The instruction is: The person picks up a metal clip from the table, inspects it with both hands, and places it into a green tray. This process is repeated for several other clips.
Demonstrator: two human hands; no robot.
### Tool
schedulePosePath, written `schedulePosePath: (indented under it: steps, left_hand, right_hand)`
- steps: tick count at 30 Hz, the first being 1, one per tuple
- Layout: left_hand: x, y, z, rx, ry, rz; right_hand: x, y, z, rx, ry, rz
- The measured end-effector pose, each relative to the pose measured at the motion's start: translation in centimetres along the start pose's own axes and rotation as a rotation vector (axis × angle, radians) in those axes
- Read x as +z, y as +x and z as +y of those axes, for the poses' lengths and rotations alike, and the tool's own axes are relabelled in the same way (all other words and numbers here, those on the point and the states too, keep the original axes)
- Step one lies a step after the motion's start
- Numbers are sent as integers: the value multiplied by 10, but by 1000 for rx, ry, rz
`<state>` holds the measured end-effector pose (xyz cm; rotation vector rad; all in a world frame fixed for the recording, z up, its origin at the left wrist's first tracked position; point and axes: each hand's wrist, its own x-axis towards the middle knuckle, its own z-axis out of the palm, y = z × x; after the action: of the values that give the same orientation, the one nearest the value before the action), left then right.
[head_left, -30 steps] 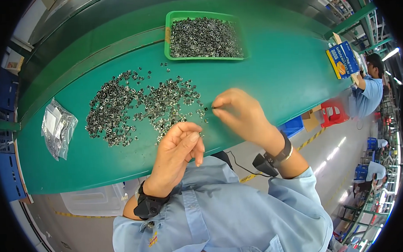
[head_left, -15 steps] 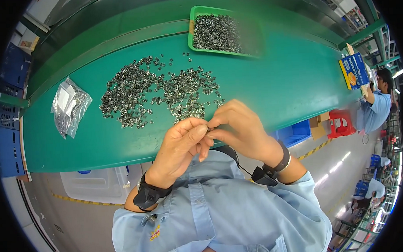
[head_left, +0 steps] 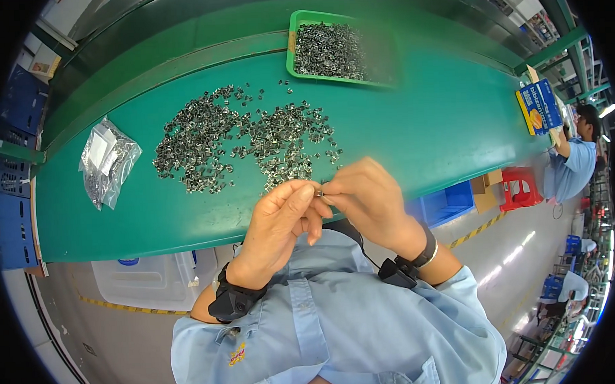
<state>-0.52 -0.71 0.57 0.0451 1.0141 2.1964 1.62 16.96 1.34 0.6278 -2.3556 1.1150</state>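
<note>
Small metal part [head_left: 320,193]: held at the meeting fingertips, over the near edge of the green workbench [head_left: 440,119].
Left hand [head_left: 276,223]: thumb and forefinger are closed on the part.
Right hand [head_left: 374,202]: part is pinched from the opposite side.
Loose metal parts [head_left: 194,142]: spread in two adjoining heaps.
Green tray [head_left: 337,81]: filled with similar parts.
Clear plastic bag [head_left: 109,162]: laid left of the heaps.

Grey floor [head_left: 137,343], striped tape line [head_left: 478,231], red stool [head_left: 520,176], green beam [head_left: 550,51]
</note>
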Motion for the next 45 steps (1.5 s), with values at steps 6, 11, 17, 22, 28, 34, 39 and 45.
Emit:
schedulePosePath:
  steps: [6, 11, 17, 22, 28, 34, 39, 45]
  left_hand:
    - [0, 0, -5, 30, 34, 6]
    - [-3, 2, -9, 41, -50, -73]
    - [0, 5, -17, 56, -195, -178]
    - [1, 6, -16, 58, -10, -102]
    - [9, 1, -10, 6, -160, -128]
    - [3, 2, -20, 28, -274, -244]
    - [2, 1, -17, 39, -248, -246]
    - [4, -1, -12, 97, 4, -108]
  right_hand:
    - [3, -6, -1, 17, 58, 39]
    - [7, -13, -2, 39, 107, 62]
    - [7, -17, -3, 80, 209, 103]
    - [-2, -16, 4, -21, 52, 37]
    - [2, -14, 2, -16, 157, 104]
    - [5, -15, -3, 33, 292, 98]
    - [4, -12, -4, 15, 302, 55]
    - [8, -14, -1, 54, 329, 57]
